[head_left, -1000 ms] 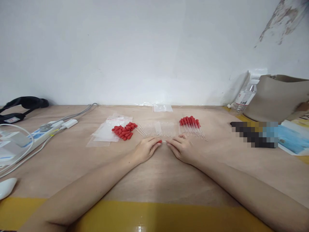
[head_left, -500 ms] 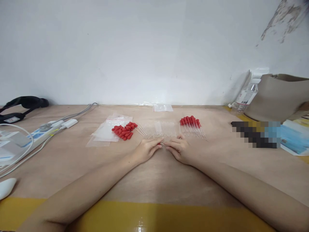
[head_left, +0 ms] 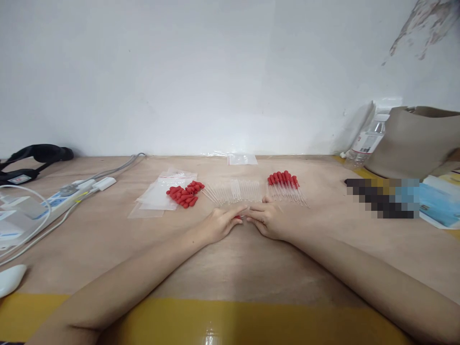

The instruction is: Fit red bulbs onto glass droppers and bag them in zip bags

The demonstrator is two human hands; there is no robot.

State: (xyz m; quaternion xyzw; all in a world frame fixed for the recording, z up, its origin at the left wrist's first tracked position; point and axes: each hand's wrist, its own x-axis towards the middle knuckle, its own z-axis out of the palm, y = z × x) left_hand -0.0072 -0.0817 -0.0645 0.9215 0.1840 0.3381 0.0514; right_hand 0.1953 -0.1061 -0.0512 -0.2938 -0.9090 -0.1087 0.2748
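My left hand (head_left: 220, 225) pinches a small red rubber bulb (head_left: 237, 217), mostly covered by the fingers. Facing it, my right hand (head_left: 269, 221) is closed on a thin clear dropper tube (head_left: 243, 217), of which only a short length shows between the hands. The tube's end is at the bulb; how deep it sits I cannot tell. Just beyond the hands lies a row of bare clear tubes (head_left: 235, 190). A heap of loose red bulbs (head_left: 184, 195) is to the left. Droppers with red bulbs fitted (head_left: 283, 180) lie side by side to the right.
Clear zip bags (head_left: 154, 197) lie under and beside the bulb heap, and another small bag (head_left: 243, 159) is by the wall. A power strip (head_left: 61, 201) with cables occupies the left. A plastic bottle (head_left: 370, 139) and grey-brown container (head_left: 409, 139) stand at the back right.
Both hands stay together in the same place. My left fingers have shifted slightly, leaving a bit more of the red bulb visible. The view has moved a little.
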